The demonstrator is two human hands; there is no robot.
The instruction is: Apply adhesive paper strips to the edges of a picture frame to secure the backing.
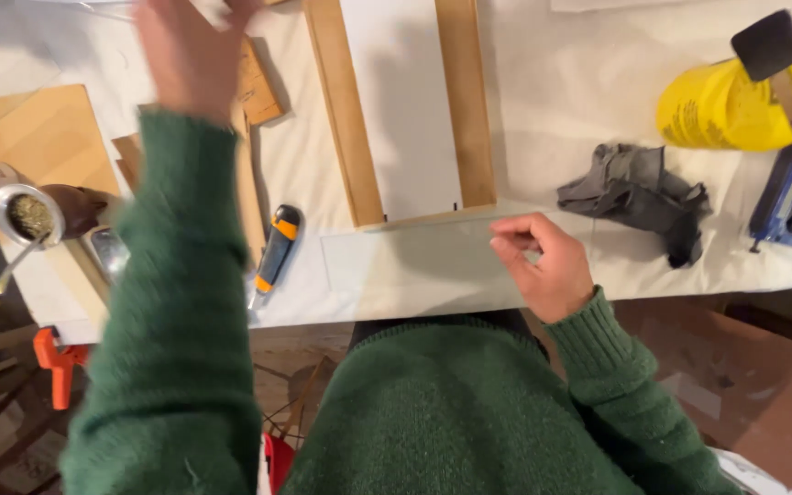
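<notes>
Clear glass pane (414, 261), flat on table edge

bare cloth between frame (466, 101) and rag (639, 192).

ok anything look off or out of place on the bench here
Little stands out. A clear glass sheet lies at the table edge under the right hand, hard to see. A grey rag lies crumpled by the yellow tub. No spill or damage shows.
</notes>
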